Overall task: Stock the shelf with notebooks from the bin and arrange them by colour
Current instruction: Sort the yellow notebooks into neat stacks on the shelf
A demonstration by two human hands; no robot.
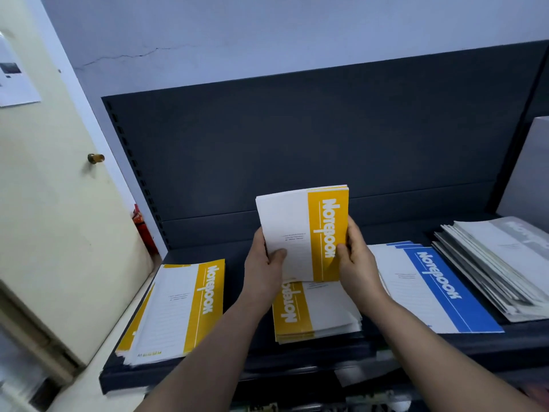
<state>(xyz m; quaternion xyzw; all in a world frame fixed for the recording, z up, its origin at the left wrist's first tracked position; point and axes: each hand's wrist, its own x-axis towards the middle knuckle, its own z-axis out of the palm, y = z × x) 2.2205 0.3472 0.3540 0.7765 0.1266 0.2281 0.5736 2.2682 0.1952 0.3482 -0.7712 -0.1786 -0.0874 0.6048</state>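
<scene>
Held batch point(303, 230): yellow notebooks, upright, long axis vertical, directly above the middle yellow pile point(315, 313).
Left hand point(264, 263): clamped on the batch's left edge, thumb on the cover.
Right hand point(355, 257): clamped on the right edge; both equally near.
Likely next move: straight down onto the middle pile, whose yellow band lies on the opposite side.
Neighbours: left yellow pile point(178, 310), blue pile point(430, 286), grey pile point(499, 263), all on the shelf point(237, 364).
Obstruction: none seen.
</scene>
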